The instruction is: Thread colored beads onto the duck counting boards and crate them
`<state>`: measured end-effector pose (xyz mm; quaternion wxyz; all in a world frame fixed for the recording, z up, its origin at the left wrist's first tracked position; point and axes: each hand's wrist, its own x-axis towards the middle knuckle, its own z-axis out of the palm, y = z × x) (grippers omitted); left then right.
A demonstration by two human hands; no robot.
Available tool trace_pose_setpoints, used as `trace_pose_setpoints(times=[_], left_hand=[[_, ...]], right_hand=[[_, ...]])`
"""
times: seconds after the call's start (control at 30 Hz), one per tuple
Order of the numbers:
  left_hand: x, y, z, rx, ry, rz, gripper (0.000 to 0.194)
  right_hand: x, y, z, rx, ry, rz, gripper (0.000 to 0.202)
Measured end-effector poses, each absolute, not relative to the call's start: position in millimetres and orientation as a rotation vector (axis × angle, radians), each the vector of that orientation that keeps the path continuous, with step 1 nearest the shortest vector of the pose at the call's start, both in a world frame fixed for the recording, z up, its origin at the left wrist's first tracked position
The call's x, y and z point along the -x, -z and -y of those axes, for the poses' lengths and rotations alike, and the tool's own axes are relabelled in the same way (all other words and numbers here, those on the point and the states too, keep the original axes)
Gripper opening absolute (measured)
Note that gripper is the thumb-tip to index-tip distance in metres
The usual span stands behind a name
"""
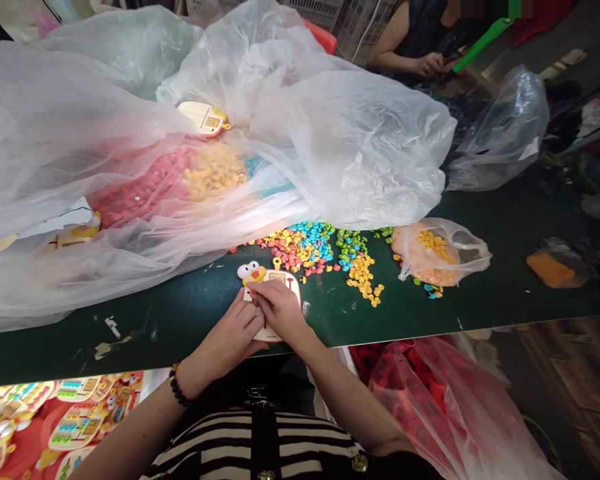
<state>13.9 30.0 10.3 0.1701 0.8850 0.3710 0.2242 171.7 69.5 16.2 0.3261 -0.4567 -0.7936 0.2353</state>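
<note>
A cream toy board (293,290) with a big-eyed yellow duck head (251,272) lies near the front edge of the green table. My left hand (233,343) grips its left side, thumb along the lower edge. Over the board's face, my right hand (280,310) is closed in a pinch beside the left fingertips. A speck of red shows at these fingertips, too small to name. Just beyond the board are loose small plastic pieces, among them yellow pieces (363,277), blue pieces (317,237) and green pieces (350,243).
Large clear plastic sheeting (370,133) covers the far side, over red and yellow heaps. To the right sit a bag of orange-yellow pieces (433,257) and a smaller bag (555,267). Finished-looking boards (75,427) lie below left; red bags (430,393) below right. A person (415,47) works opposite.
</note>
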Motion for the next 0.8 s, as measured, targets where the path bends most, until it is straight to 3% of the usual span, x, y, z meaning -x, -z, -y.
trace_pose_setpoints(times=[0.2,0.3,0.43,0.57,0.8], left_hand=[[-19.0,-1.2,-10.7,-2.469,-0.901,-1.209,0.022],[-16.0,2.6,1.3,-2.433,-1.02,-1.321,0.027],[-11.3,1.2,1.4,-2.312,-1.118,-1.371,0.054],[-18.3,0.2,-8.3,-2.353,-0.971,-1.316,0.083],[-23.5,-1.2,-7.7,-2.417,-0.852,-1.39,0.078]], right_hand=[[-178.4,-34.1,-65.0,1.036,-0.788,2.137,0.027],[-212.1,-40.0,-63.2,1.171,-0.738,1.986,0.022],[-255.9,-31.2,-73.1,1.507,-0.333,1.774,0.019],[-261.8,-13.7,-84.8,1.563,-0.206,1.942,0.022],[-249.7,0.5,-89.2,1.572,-0.105,1.948,0.025]])
